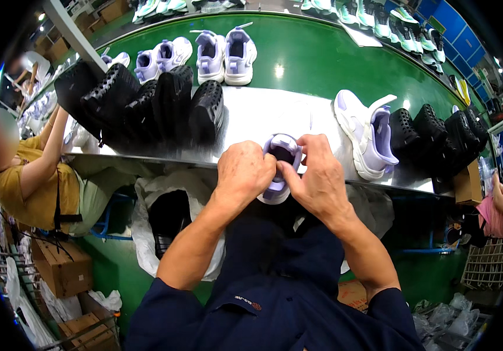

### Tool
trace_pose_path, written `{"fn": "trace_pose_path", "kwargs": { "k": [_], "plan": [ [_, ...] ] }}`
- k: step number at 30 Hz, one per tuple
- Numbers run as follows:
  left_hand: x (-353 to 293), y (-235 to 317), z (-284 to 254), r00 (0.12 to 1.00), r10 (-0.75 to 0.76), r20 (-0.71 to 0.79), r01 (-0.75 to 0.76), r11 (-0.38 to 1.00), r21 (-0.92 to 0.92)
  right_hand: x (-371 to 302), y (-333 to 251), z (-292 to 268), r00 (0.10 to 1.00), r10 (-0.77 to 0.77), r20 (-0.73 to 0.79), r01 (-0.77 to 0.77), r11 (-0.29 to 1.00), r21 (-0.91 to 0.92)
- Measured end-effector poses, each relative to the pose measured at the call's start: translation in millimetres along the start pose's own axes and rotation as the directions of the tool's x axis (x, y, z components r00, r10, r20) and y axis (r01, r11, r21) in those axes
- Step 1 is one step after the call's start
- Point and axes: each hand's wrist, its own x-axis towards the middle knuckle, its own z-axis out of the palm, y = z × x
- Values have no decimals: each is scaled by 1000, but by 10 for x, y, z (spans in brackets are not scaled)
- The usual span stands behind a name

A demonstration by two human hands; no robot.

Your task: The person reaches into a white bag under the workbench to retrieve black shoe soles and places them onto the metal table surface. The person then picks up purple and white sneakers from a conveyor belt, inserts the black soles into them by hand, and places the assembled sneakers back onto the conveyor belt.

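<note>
Between my two hands, at the near edge of the metal bench, is a lavender and white sneaker (pixel 276 193) with its opening facing up. My left hand (pixel 244 169) closes round the left side of its collar, fingers curled in. On the other side, my right hand (pixel 320 178) pinches the collar with the thumb at the opening. The toe end is partly hidden by my hands. Right of them stands another lavender and white sneaker (pixel 357 131), its pull strap sticking out.
Black perforated shoe-shaped pieces (pixel 207 114) line the bench on the left, and more black pieces (pixel 430 128) stand at right. Beyond, paired sneakers (pixel 225 55) sit on the green surface (pixel 298 58). A white plastic bag (pixel 146 193) hangs below the bench. Co-workers flank me.
</note>
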Motion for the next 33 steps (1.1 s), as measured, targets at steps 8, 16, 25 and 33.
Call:
{"fn": "trace_pose_path", "kwargs": {
  "k": [8, 16, 25, 33],
  "plan": [
    [256, -10, 89, 979, 43, -201, -61, 994, -89, 274, 272, 134, 983, -131, -126, 126, 991, -44],
    [372, -143, 36, 953, 37, -301, -50, 998, -34, 185, 253, -243, 938, -89, -336, 103, 994, 25],
    [90, 1079, 716, 878, 424, -223, -458, 878, -137, 6, 1585, -879, 774, 612, -160, -602, 791, 110],
    [734, 1159, 825, 966, 259, 18, -257, 962, -91, 211, 1355, -916, 969, 205, -141, -184, 972, 147]
  ]
}}
